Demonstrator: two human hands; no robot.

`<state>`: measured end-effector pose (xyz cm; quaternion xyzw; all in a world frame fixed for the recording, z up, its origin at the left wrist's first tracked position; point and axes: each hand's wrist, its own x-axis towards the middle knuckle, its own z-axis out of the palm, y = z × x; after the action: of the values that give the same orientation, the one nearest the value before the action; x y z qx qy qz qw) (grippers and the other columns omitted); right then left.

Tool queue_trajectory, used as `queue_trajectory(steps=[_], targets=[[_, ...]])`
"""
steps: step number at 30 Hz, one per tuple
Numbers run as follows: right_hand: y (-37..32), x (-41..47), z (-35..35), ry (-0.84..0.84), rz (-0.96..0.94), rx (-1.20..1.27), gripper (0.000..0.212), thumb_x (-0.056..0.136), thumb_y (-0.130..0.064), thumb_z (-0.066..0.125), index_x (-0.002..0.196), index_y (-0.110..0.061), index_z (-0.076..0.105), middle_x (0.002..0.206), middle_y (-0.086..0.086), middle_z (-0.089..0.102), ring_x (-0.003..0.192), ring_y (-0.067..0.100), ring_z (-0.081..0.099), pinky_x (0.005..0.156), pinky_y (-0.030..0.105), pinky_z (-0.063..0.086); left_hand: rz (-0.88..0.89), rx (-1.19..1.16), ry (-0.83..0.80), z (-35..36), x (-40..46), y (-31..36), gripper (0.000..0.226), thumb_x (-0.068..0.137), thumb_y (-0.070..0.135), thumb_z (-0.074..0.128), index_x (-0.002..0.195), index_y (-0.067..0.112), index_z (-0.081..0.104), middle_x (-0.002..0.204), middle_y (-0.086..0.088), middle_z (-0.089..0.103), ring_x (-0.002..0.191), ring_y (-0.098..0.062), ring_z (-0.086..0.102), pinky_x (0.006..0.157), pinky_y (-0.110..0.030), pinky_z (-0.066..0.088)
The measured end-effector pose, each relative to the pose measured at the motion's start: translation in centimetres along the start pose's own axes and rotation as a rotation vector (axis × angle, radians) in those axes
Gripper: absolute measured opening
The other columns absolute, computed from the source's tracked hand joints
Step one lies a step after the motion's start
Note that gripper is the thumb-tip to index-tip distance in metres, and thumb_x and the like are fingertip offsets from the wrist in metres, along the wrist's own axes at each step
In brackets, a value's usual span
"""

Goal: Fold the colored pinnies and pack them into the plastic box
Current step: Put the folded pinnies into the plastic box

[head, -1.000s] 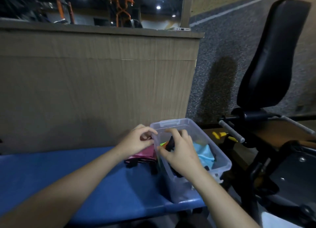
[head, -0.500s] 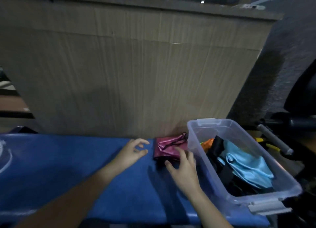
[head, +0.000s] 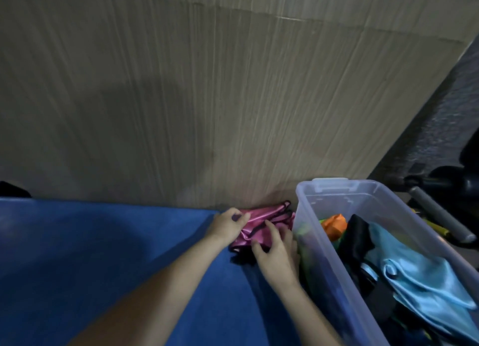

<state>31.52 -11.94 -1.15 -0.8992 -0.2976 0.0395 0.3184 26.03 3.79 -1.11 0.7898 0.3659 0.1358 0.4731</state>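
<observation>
Two hands, left hand [head: 228, 225] and right hand [head: 276, 249], pinch the pink pinny [head: 259, 222], hiding its near edge.

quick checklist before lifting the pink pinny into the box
1. Left hand pinches the pink pinny: ok.
2. Right hand grips its near edge: ok.
3. Pinny folded compact: ok, though its black trim is loose.
4. Plastic box lidless, beside the pinny: ok.
5. Room inside: ok, bare floor at the far end beyond the orange pinny and light blue pinny.
6. Pinny clear of the blue bench: not ok.
</observation>
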Motion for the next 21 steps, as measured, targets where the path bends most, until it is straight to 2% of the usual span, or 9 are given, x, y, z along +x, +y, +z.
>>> queue_trajectory(steps=[3, 4, 7, 9, 12, 14, 16, 18, 21], targets=[[0.2, -0.3, 0.2, -0.01, -0.008, -0.043, 0.059, 0.087, -0.045, 0.064, 0.142, -0.029, 0.051, 0.143, 0.004, 0.045, 0.13, 0.028, 0.042, 0.106, 0.041, 0.038, -0.007, 0.029, -0.017, 0.6, 0.0, -0.5, 0.026, 0.086, 0.045, 0.072, 0.074, 0.03, 0.055, 0.08, 0.007, 0.064, 0.074, -0.017, 0.062, 0.07, -0.035, 0.051], [0.4, -0.5, 0.2, -0.02, -0.018, -0.029, 0.058, 0.086, -0.044, 0.064, 0.141, -0.027, 0.052, 0.14, 0.004, 0.048, 0.128, 0.028, 0.044, 0.105, 0.041, 0.039, 0.007, 0.038, -0.016, 0.6, -0.2, -0.6, 0.025, 0.083, 0.037, 0.076, 0.072, 0.029, 0.055, 0.078, 0.007, 0.062, 0.071, -0.015, 0.059, 0.068, -0.033, 0.049], [0.6, -1.5, -0.5, -0.044, -0.053, 0.076, 0.054, 0.084, -0.038, 0.065, 0.136, -0.025, 0.054, 0.123, 0.004, 0.059, 0.115, 0.027, 0.054, 0.095, 0.039, 0.045, 0.068, 0.075, -0.016, 0.1, -1.6, -1.3, 0.026, 0.076, 0.015, 0.08, 0.072, 0.028, 0.057, 0.087, 0.003, 0.062, 0.081, -0.015, 0.057, 0.071, -0.027, 0.044], [0.7, -2.4, -1.1, -0.063, -0.063, 0.156, 0.053, 0.084, -0.036, 0.064, 0.135, -0.027, 0.052, 0.113, 0.002, 0.063, 0.105, 0.022, 0.06, 0.086, 0.037, 0.05, 0.083, 0.069, -0.015, -0.6, -2.9, -1.6, 0.029, 0.073, 0.009, 0.079, 0.074, 0.029, 0.059, 0.098, -0.003, 0.061, 0.087, -0.018, 0.059, 0.073, -0.022, 0.043], [0.7, -3.9, -1.5, -0.126, -0.078, 0.193, 0.06, 0.083, -0.036, 0.067, 0.14, -0.031, 0.047, 0.116, 0.0, 0.062, 0.106, 0.019, 0.061, 0.085, 0.033, 0.051, 0.106, 0.063, -0.02, -1.7, -5.5, -2.3, 0.033, 0.073, 0.002, 0.077, 0.078, 0.03, 0.059, 0.108, -0.003, 0.054, 0.097, -0.015, 0.058, 0.076, -0.011, 0.04], [0.8, -5.0, -1.7, -0.167, -0.106, 0.187, 0.068, 0.082, -0.035, 0.07, 0.145, -0.03, 0.044, 0.122, 0.005, 0.062, 0.109, 0.022, 0.061, 0.089, 0.032, 0.05, 0.119, 0.062, -0.056, -2.4, -7.2, -2.8, 0.034, 0.075, -0.001, 0.075, 0.084, 0.028, 0.06, 0.111, 0.001, 0.051, 0.103, -0.01, 0.054, 0.077, -0.002, 0.036], [0.9, -6.0, -2.1, -0.208, -0.124, 0.184, 0.073, 0.082, -0.032, 0.073, 0.148, -0.031, 0.042, 0.13, 0.007, 0.057, 0.115, 0.023, 0.06, 0.094, 0.029, 0.048, 0.128, 0.065, -0.096, -3.1, -8.9, -3.4, 0.032, 0.077, -0.003, 0.072, 0.091, 0.023, 0.061, 0.114, 0.002, 0.048, 0.107, -0.008, 0.051, 0.076, 0.001, 0.036], [0.9, -7.1, -2.8, -0.22, -0.131, 0.112, 0.074, 0.082, -0.039, 0.074, 0.148, -0.035, 0.04, 0.136, 0.004, 0.045, 0.121, 0.022, 0.055, 0.098, 0.028, 0.047, 0.138, 0.056, -0.125, -3.8, -10.3, -4.0, 0.032, 0.077, -0.006, 0.07, 0.097, 0.019, 0.062, 0.114, 0.002, 0.047, 0.108, -0.008, 0.051, 0.074, -0.001, 0.039], [1.1, -8.7, -3.6, -0.169, -0.136, -0.169, 0.086, 0.07, -0.072, 0.059, 0.147, -0.041, 0.039, 0.127, 0.004, 0.035, 0.12, 0.029, 0.043, 0.103, 0.036, 0.043, 0.149, 0.019, -0.152, -4.6, -12.3, -4.9, 0.034, 0.078, -0.008, 0.068, 0.099, 0.018, 0.062, 0.114, 0.004, 0.046, 0.108, -0.006, 0.052, 0.077, -0.005, 0.041]])
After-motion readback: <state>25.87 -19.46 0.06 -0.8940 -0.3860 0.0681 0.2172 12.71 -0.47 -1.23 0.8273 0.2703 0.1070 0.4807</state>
